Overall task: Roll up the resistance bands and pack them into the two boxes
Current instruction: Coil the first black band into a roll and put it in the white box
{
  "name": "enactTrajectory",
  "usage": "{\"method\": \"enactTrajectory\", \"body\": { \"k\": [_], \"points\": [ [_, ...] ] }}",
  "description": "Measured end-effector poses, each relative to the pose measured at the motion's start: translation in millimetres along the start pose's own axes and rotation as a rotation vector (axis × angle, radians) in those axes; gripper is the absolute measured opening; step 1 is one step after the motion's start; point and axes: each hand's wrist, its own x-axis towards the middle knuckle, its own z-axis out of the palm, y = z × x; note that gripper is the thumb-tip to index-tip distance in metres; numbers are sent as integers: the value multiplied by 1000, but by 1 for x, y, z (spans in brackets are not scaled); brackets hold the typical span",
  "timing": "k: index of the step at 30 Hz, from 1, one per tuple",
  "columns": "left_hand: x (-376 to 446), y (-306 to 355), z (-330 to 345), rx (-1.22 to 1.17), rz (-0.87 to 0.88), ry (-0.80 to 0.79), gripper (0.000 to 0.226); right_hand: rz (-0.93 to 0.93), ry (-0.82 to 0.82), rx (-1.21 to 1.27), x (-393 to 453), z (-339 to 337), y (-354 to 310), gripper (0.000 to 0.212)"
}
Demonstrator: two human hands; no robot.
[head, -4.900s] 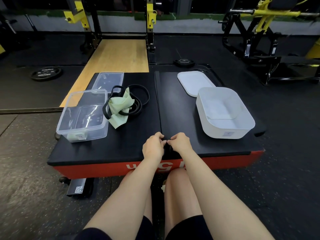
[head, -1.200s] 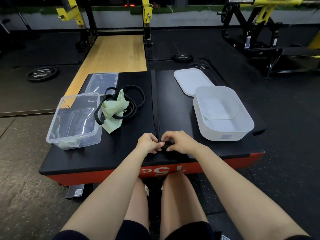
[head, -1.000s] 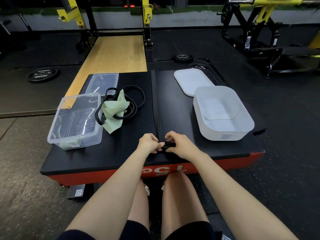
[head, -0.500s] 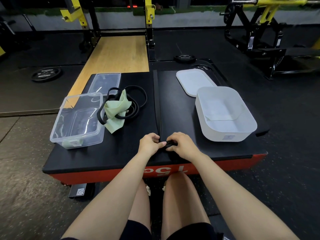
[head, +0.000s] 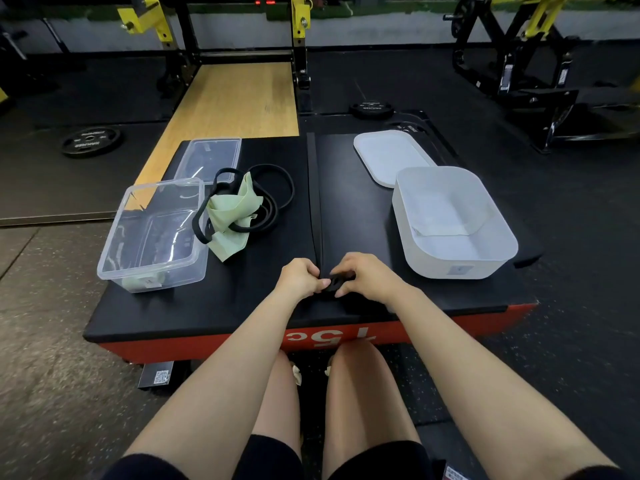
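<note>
Both hands close together at the near edge of the black padded platform (head: 363, 216), right at the middle seam. Left hand (head: 300, 277) curled, thumb and fingertips pinching one end of a small black band roll (head: 337, 281); right hand (head: 367, 275) curled over the other end, fingers bent round it — likely to keep the coil tight so it cannot spring open. Roll flat on the platform, mostly hidden, so hard to tell how far wound. Clear plastic box (head: 152, 237) near the left edge, open, its clear lid (head: 207, 159) behind it. White box (head: 453, 223) toward the right edge, open too, white lid (head: 389, 155) behind — both ready for packing. Pale green band (head: 233, 216) and loose black loop bands (head: 273, 188) piled just beside the clear box, not yet rolled.
</note>
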Motion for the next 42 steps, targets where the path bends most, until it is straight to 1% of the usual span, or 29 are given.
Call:
{"method": "enactTrajectory", "body": {
  "k": [3,5,7,9,12,14,16,18,24,29,33,38,42],
  "points": [
    [0,-5,4,-18,-15,44,21,168,158,17,-11,7,-6,38],
    [-1,-7,7,-22,-12,75,21,211,224,18,-19,21,-10,30],
    [-3,-7,8,-26,-5,95,22,214,293,25,-25,36,-13,26],
    [-5,-7,9,-34,6,110,25,209,335,49,-30,47,-16,35],
    [-10,-6,10,-63,31,125,38,225,385,58,-31,56,-21,49],
    [-12,-6,10,-77,43,134,41,245,431,21,-28,59,-25,52],
    [-14,-8,11,-89,52,137,40,243,465,-19,-24,61,-30,50],
    [-16,-10,13,-90,76,141,39,234,476,-12,-19,61,-31,43],
    [-18,-16,15,-58,112,164,40,161,419,-7,-13,53,-21,37],
    [-19,-14,14,-78,110,184,41,99,299,5,-10,38,-14,34],
    [-22,-15,10,-89,118,218,34,16,186,2,-8,28,-8,34],
    [-16,-15,1,-82,76,137,27,-36,33,37,-5,12,-7,41],
    [-9,-11,-4,-23,43,56,21,-54,-108,42,-1,2,-6,44]
  ]
}}
